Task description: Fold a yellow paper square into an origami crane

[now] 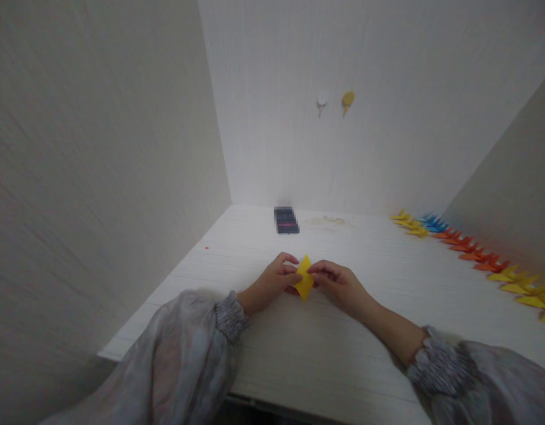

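Note:
A small folded piece of yellow paper (pixel 305 282), roughly diamond-shaped, is held up between both hands above the white table. My left hand (pixel 279 275) pinches its left side, with the thumb in front and the other fingers curled behind. On the opposite edge, the thumb and fingertips of my right hand (pixel 337 282) grip the paper. Some of the fingertips are hidden behind the sheet and the hands.
Folded paper cranes, yellow, blue (pixel 433 222) and orange (pixel 471 247), line the right side of the white table (pixel 365 354). A blurred dark phone-like object (pixel 286 220) lies near the back wall. Two hooks (pixel 347 100) hang there. An orange scrap (pixel 206 248) lies left.

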A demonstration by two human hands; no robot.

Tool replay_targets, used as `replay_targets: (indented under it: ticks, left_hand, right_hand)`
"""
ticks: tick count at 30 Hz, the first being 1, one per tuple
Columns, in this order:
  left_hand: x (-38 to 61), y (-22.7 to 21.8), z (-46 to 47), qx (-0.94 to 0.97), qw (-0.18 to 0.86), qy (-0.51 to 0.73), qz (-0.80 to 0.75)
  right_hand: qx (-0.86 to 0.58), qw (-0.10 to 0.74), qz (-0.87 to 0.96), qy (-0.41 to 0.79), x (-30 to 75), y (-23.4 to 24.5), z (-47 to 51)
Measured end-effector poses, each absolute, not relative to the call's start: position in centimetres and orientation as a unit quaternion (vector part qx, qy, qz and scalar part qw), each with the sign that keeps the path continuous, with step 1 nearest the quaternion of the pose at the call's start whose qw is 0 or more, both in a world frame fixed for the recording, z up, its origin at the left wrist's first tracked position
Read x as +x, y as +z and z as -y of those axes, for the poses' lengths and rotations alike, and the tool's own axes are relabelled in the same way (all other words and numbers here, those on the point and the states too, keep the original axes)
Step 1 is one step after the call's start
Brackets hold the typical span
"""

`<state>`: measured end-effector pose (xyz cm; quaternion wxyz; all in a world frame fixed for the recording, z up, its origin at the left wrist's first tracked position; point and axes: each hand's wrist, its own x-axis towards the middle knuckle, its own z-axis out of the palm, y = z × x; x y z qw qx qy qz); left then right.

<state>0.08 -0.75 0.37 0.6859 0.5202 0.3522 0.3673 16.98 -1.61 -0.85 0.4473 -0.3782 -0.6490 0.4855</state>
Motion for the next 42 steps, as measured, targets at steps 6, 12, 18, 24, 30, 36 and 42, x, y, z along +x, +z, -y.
replay_targets:
  ticks: [6, 12, 18, 24, 30, 36, 42]
  left_hand:
    - [0.1, 1.3, 1.4, 0.485, 0.741, 0.368, -0.284]
    - [0.1, 1.0, 1.4, 0.512, 0.729, 0.368, -0.267]
    - [0.1, 0.3, 0.8, 0.527, 0.699, 0.361, -0.322]
    - [0.1, -0.3, 0.4, 0.554, 0.663, 0.355, -0.358]
    - [-0.4, -1.4, -0.2, 0.643, 0.539, 0.351, -0.416]
    - [-1.1, -0.6, -0.2, 0.779, 0.279, 0.313, -0.466]
    - [-1.2, 0.2, 0.0, 0.842, 0.188, 0.211, -0.459]
  right_hand:
    - [-0.423, 0.473, 0.629, 0.448, 16.6, -0.5, 1.8]
    - [-0.409, 0.502, 0.602, 0.467, 16.5, 0.1, 2.0]
    - [-0.4, 0.496, 0.564, 0.526, 16.2, -0.5, 2.1]
    - [-0.426, 0.462, 0.528, 0.571, 16.2, -1.0, 1.7]
    - [-0.47, 0.433, 0.581, 0.505, 16.1, -1.7, 1.2]
    - [-0.519, 0.356, 0.73, 0.268, 16.1, -1.7, 1.1]
    - [-0.463, 0.265, 0.829, 0.167, 16.3, -0.8, 0.9]
